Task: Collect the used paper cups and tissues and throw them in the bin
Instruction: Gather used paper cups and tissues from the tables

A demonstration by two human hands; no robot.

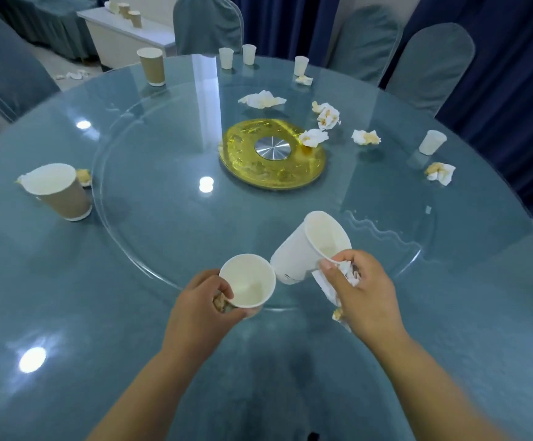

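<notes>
Fingers (224, 291) of the left hand (196, 311) grip an upright paper cup (248, 281); right hand (365, 302) pinches a tilted cup (309, 249) with tissue (350, 275).

Person, two hands: left hand (198, 308), right hand (367, 297). Forearms (150, 386) bare to the frame edge. Right thumbnail (326, 265) trimmed short.

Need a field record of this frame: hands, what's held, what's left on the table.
left hand: grips upright white cup and stained tissue
right hand: pinches tilted white cup at rim, plus crumpled tissue
brown cups: two standing, near left and far left
white cups: four standing, far and right edge
loose tissues: several, mostly beyond the gold hub
bin: not in view
</notes>
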